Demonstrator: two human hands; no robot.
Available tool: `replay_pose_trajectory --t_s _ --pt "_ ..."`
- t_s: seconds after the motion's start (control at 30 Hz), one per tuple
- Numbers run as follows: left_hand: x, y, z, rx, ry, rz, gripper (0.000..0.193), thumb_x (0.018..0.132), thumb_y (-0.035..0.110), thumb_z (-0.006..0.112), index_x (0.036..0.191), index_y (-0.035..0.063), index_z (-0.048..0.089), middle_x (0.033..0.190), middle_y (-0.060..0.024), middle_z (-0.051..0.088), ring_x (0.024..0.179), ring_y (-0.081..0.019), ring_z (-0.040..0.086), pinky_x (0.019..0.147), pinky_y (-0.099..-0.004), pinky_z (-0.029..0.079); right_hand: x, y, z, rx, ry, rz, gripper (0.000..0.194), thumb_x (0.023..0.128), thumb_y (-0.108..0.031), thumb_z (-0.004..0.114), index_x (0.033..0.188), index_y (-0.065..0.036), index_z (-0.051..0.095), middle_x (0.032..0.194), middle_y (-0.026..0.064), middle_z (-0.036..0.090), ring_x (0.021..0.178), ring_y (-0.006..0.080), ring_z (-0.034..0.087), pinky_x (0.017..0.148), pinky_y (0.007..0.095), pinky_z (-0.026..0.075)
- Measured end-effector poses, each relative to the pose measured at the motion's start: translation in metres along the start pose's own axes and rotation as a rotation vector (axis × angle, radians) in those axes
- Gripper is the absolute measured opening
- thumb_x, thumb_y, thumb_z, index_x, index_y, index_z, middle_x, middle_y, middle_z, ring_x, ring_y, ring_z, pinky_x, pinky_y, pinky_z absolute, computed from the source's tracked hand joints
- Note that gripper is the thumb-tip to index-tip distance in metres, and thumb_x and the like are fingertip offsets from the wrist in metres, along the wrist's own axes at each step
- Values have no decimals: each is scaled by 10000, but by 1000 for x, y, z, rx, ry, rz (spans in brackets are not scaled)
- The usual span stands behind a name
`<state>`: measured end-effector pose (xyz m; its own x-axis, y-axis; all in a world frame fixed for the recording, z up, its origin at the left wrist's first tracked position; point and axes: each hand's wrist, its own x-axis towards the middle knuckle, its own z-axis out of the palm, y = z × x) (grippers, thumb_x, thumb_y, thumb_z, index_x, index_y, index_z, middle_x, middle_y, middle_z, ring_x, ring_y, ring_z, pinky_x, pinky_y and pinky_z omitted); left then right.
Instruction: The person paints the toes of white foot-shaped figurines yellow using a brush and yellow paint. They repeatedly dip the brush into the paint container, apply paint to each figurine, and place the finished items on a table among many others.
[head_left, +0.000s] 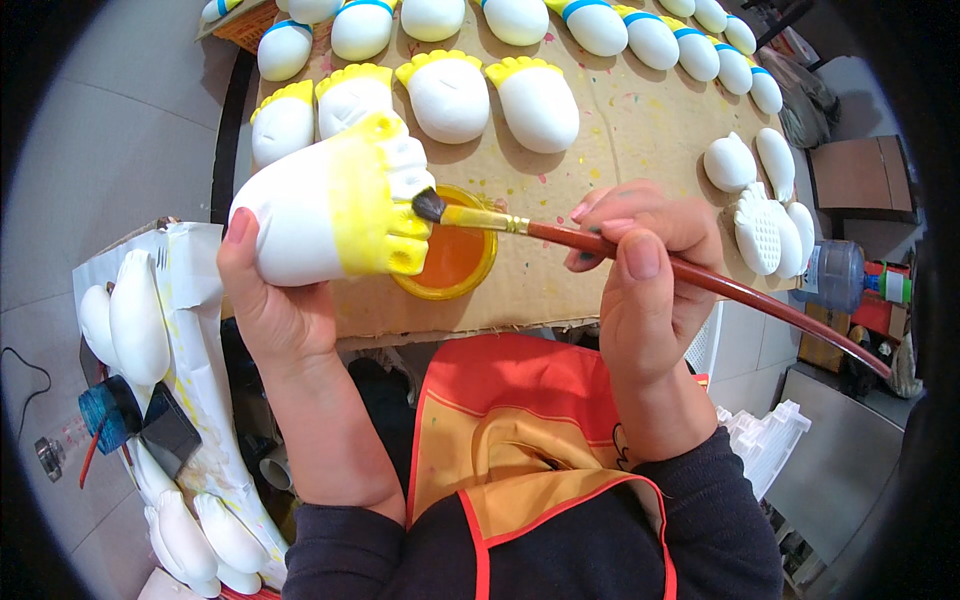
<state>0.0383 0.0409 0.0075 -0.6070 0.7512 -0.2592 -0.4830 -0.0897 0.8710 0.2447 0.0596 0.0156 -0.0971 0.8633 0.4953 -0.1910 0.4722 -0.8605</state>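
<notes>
My left hand grips a white moulded piece by its smooth rounded end. A yellow band crosses this piece, and yellow covers part of its bumpy edge; some bumps there are white. My right hand holds a paintbrush with a red-brown handle between thumb and fingers. The brush's dark bristles touch the bumpy edge at the border of yellow and white. Below the brush, a round yellow-rimmed container of orange-looking liquid stands on the cardboard-covered table, partly hidden by the piece.
Several white pieces with yellow edges lie beyond my hands. Farther back are rows of white pieces with blue bands. Unpainted white shapes sit at the right. On the left, a paper-covered surface bears more white shapes and a phone-like dark object.
</notes>
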Motion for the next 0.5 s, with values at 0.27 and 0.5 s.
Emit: replay_pose_trajectory --t_s 0.27,0.5 --pt "-1 -2 6 77 88 19 486 733 460 556 1040 84 513 928 -48 612 793 -147 618 448 -201 429 1 -4 1 15 76 59 121 850 -153 441 792 -50 466 691 103 498 595 160 459 644 340 425" --pt "-1 -3 10 -4 108 -3 492 730 466 561 1048 93 511 946 -46 607 819 -149 616 488 -210 455 -5 1 2 72 6 66 110 859 -145 432 829 -42 458 705 107 498 602 155 465 657 326 417"
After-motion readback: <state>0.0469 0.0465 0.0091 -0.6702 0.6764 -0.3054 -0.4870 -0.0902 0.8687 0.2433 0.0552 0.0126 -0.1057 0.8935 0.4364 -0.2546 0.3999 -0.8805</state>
